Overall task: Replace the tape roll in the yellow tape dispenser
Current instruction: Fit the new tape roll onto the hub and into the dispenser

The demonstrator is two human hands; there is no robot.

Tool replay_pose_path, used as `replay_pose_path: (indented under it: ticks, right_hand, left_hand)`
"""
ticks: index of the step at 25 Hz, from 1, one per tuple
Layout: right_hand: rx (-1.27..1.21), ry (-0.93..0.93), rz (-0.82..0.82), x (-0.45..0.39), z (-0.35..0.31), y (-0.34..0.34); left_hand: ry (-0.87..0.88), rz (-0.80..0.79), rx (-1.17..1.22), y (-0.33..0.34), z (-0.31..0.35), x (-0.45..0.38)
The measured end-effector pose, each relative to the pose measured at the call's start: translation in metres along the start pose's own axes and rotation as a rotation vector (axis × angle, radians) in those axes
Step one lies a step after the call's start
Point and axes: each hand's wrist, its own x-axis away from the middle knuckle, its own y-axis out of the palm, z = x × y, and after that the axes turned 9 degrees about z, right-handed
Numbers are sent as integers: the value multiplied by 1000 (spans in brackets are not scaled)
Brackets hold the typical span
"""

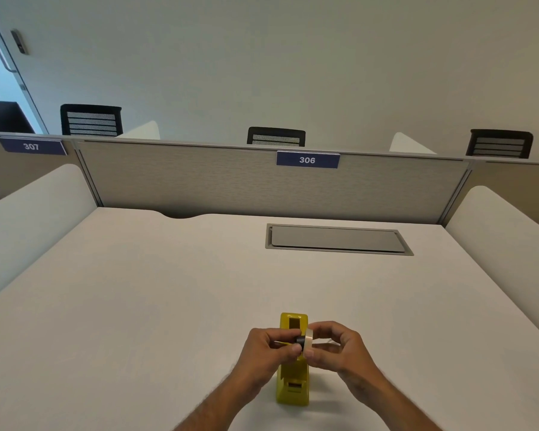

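The yellow tape dispenser (293, 385) stands on the white desk (168, 306) near its front edge, lengthwise away from me. Both hands meet just above its middle. My left hand (268, 353) pinches a small black core hub (300, 340) between thumb and fingers. My right hand (339, 346) holds a pale, translucent tape roll (309, 341) by its rim, pressed against the black hub. The hands hide the middle of the dispenser.
A grey cable hatch (338, 239) is set into the desk at the back right. A fabric partition with a "306" label (307, 160) closes the far edge, and white side dividers (504, 244) flank the desk. Black chairs stand beyond.
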Motion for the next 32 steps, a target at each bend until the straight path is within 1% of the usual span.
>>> replay_pose_path:
  ticks: [3, 7, 10, 15, 21, 25, 27, 30, 32]
  right_hand:
    - [8, 2, 5, 1, -1, 3]
    - [41, 1, -51, 0, -4, 6]
    - [65, -3, -49, -2, -3, 7]
    - [188, 0, -52, -6, -4, 7]
    - [271, -23, -16, -13, -7, 15]
    - [411, -88, 32, -18, -9, 17]
    - [453, -123, 56, -22, -9, 17]
    - [546, -172, 77, -28, -9, 18]
    - [604, -193, 87, -32, -8, 18]
  left_hand:
    - [12, -2, -32, -2, 1, 1]
    - [57, -8, -108, -2, 2, 2]
    - [90, 10, -142, -2, 2, 1]
    - [103, -13, -180, -4, 0, -1]
    - [111, 11, -191, -8, 0, -7]
    - [110, 32, -205, -10, -2, -11]
    - [104, 70, -209, -12, -5, -14]
    - [137, 128, -337, -16, -13, -20]
    - [151, 135, -439, -18, -19, -23]
